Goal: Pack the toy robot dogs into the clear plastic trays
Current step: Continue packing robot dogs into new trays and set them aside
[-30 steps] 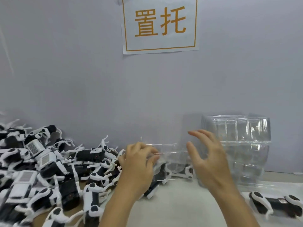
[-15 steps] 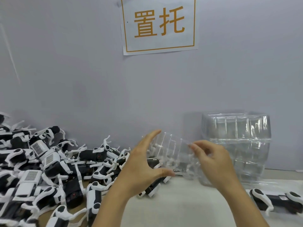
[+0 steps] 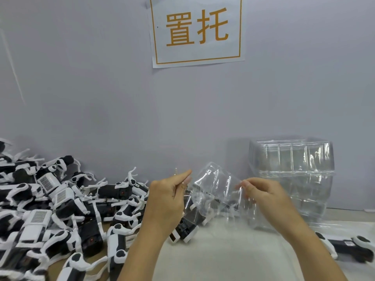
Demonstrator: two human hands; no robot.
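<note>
A second ago my hands were apart in front of the tray stack; now both have closed on a single clear tray (image 3: 215, 191) and lifted it off the bench, tilted, between me and the wall. My left hand (image 3: 166, 201) pinches its left edge between thumb and forefinger, so that grip is narrow and holding plastic. My right hand (image 3: 263, 197) pinches the right edge with curled fingertips, likewise holding the tray.

I read this as one tray separated from the supply and about to be set down for loading; no dog is in it yet, as far as I can tell through the glare.

The remaining stack of trays (image 3: 292, 175) stands at the back right of the bench, against the wall, just beyond my right hand. The pile of toy robot dogs (image 3: 60, 203) covers the left side of the bench, reaching to my left wrist. One dog (image 3: 188, 226) lies just beneath the raised tray near the middle, and another dog (image 3: 349, 246) lies at the right edge.

The thin plastic flexes easily, so I would keep both pinches light.
</note>
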